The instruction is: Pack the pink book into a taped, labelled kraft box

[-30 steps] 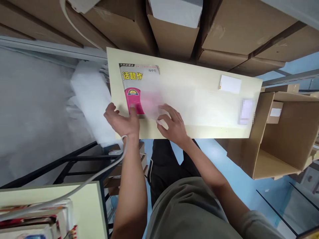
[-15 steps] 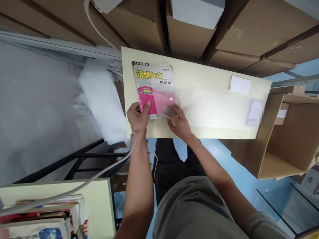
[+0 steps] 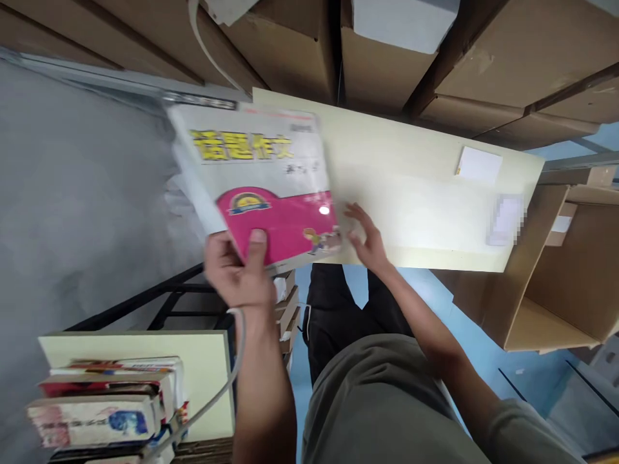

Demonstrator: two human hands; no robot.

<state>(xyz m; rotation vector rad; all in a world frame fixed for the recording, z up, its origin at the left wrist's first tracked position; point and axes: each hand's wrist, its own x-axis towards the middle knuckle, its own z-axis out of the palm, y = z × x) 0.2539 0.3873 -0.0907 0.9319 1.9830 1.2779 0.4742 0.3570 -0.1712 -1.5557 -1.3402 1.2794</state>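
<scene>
My left hand [image 3: 239, 274] grips the lower edge of a white and pink book [image 3: 261, 183] with yellow characters, thumb on its cover. The book is lifted off the pale tabletop [image 3: 411, 180] and tilted toward me. My right hand [image 3: 367, 238] hovers just right of the book's lower corner, over the table's front edge, fingers spread and holding nothing.
A white paper slip [image 3: 478, 164] lies at the table's far right, with a blurred card [image 3: 505, 219] nearer. Cardboard boxes [image 3: 387, 58] line the shelf behind. An open carton [image 3: 565, 270] stands on the right. A stack of books [image 3: 106, 403] sits on a low table at lower left.
My left hand has lifted the book off the table and drawn it left and toward me. My right hand has let go of it and opened.
</scene>
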